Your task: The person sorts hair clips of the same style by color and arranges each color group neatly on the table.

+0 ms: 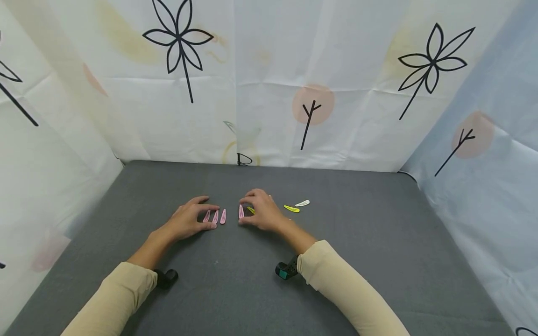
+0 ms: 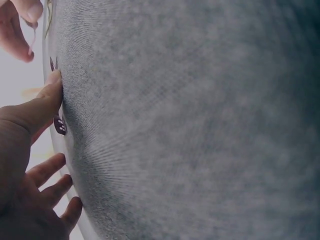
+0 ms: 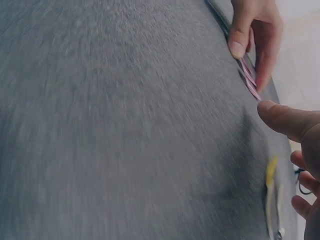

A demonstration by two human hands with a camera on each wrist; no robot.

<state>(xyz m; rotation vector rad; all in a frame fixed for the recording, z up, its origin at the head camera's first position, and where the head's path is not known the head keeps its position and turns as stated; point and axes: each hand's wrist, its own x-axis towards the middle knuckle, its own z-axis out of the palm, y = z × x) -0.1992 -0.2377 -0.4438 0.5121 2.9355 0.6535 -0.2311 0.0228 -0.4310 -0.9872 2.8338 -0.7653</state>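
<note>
Backdrop: pale sheet (image 1: 269,60) hung on three sides, printed with black line flowers, twigs and soft pink discs. Below it, a grey table (image 1: 235,289), the working surface.

Two arms reach in from the near side, cream sleeves (image 1: 349,291) pushed up off the wrists. Left hand (image 1: 187,221) over the left end of the clip group; right hand (image 1: 264,212) facing it, a short gap between. A black wrist device (image 1: 166,278) on the left arm, another black device with a teal patch (image 1: 287,269) on the right.

Clips, smallest items. Left fingers narrow, thumb and forefinger pinching the middle pink clip (image 1: 215,217) by its ends. One pink clip (image 1: 207,215) partly behind that hand; another (image 1: 223,216) on the table just beside it, towards the right hand. Right fingers narrow too, holding a fourth pink clip (image 1: 241,212) upright between thumb and forefinger. One yellow clip (image 1: 251,210) partly covered by the right hand; past the hand, a second yellow clip (image 1: 292,209) near a white clip (image 1: 302,203).
</note>
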